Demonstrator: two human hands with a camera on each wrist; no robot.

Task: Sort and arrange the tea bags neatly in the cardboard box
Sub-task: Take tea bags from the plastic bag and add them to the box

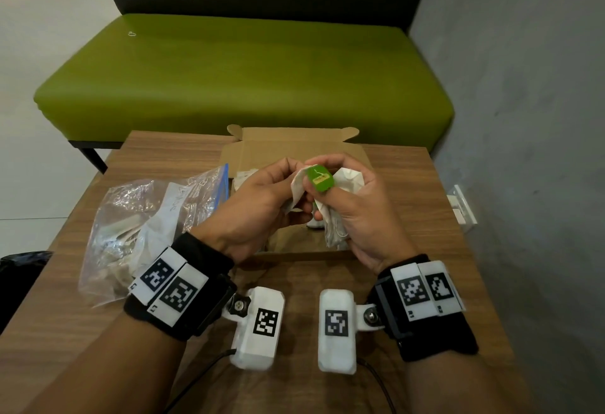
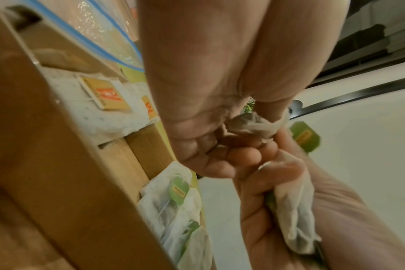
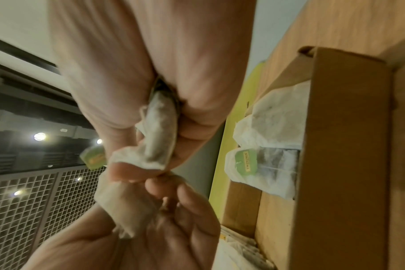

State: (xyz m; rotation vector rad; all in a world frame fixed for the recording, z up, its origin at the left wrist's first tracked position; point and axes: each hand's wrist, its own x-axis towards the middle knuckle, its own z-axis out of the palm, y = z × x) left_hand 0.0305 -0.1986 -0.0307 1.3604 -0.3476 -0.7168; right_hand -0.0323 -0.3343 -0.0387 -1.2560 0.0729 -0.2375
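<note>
Head view: we see both hands raised together just above the open cardboard box (image 1: 296, 148), which sits on a wooden table (image 1: 409, 184). Our left hand (image 1: 258, 204) pinches one corner of a white tea bag (image 1: 299, 184) between thumb and fingertips. Our right hand (image 1: 357, 214) has its fingers curled round a bunch of tea bags (image 1: 334, 227), and its thumb presses a green paper tag (image 1: 320, 178) against them. Inside the box, the left wrist view shows tea bags with yellow tags (image 2: 104, 95) at one end and tea bags with green tags (image 2: 178, 190) further along. A clear plastic zip bag (image 1: 137, 217) with a blue seal lies on the table, touching the left side of the box. Behind the box stands a green bench (image 1: 245, 76).
</note>
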